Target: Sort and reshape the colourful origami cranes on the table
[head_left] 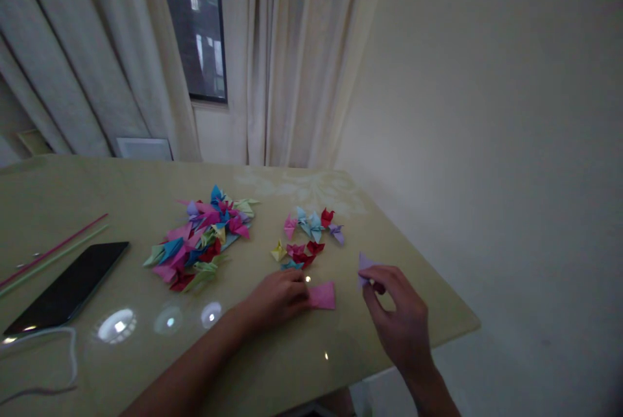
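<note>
My right hand (396, 307) is closed in a pinch on a small purple piece of folded paper (366, 264), held a little above the table near its right edge. Around the left end of a pink paper (324, 296) on the table, the fingers of my left hand (282, 295) are curled closed; part of that paper is hidden under them. Just beyond my left hand sits a small group of folded paper cranes, among them a yellow one (278, 251), a red one (327, 216) and a purple one (337, 233).
A larger heap of colourful paper cranes (195, 242) lies to the left. Farther left are a black phone (73, 284), a pink stick (58, 248), a green stick (63, 255) and a white cable (74, 358). The glossy table (272, 365) meets a wall on the right.
</note>
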A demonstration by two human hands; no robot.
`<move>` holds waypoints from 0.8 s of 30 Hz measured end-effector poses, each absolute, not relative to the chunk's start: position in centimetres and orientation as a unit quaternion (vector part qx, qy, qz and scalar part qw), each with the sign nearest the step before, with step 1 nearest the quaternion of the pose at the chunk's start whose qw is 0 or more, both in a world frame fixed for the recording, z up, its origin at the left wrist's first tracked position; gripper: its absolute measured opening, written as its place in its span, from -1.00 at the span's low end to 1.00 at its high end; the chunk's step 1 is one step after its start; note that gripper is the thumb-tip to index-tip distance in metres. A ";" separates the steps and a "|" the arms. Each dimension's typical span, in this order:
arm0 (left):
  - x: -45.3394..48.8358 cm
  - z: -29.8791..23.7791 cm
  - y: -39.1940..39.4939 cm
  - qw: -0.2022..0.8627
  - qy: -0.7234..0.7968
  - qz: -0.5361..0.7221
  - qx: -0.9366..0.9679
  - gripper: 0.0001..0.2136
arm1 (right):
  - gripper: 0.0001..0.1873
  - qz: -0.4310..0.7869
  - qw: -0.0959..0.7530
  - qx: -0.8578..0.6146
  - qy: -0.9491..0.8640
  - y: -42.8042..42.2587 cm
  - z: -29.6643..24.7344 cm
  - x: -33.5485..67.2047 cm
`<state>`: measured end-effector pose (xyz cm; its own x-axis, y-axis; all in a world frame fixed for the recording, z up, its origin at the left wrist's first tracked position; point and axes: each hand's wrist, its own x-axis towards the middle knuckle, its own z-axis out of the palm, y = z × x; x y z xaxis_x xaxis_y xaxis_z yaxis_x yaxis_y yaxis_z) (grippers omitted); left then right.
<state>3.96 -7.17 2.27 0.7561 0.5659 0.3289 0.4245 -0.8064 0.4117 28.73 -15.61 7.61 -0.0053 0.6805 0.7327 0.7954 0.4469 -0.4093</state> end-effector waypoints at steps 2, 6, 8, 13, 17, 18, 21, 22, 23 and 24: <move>3.3 3.4 -6.6 0.167 0.316 0.224 0.907 -0.79 | -0.80 -0.114 0.413 -0.510 -0.746 -15.2 6.9 27.3; 1.1 5.9 -5.6 0.026 0.534 0.242 0.810 -0.74 | -0.64 -0.162 0.299 -0.478 -0.810 -14.4 3.8 24.5; -0.7 6.8 -5.5 -0.086 0.631 0.190 0.748 -0.79 | -0.60 -0.158 0.272 -0.469 -0.825 -14.0 2.2 23.4; -4.5 6.7 -5.4 -0.108 0.686 0.045 0.718 -0.70 | -0.75 -0.081 0.290 -0.463 -0.834 -13.7 0.0 21.7; -5.1 6.3 -4.3 -0.077 0.679 0.066 0.727 -0.63 | -0.80 -0.044 0.343 -0.469 -0.813 -14.0 -0.2 21.9; -4.9 6.3 -4.0 -0.066 0.667 0.102 0.735 -0.67 | -0.80 -0.037 0.358 -0.469 -0.806 -14.0 -0.1 22.0; -3.4 6.6 -3.5 0.048 0.563 0.282 0.775 -0.82 | -0.75 0.013 0.417 -0.468 -0.779 -13.8 0.7 22.1; -2.8 6.7 -3.5 0.108 0.510 0.340 0.783 -0.85 | -0.72 0.041 0.439 -0.467 -0.766 -13.6 1.2 22.0; -2.0 6.8 -3.7 0.167 0.455 0.386 0.785 -0.86 | -0.67 0.070 0.458 -0.470 -0.752 -13.2 1.7 21.9; -1.3 6.8 -3.9 0.218 0.407 0.417 0.783 -0.87 | -0.62 0.098 0.473 -0.473 -0.737 -12.7 2.3 21.8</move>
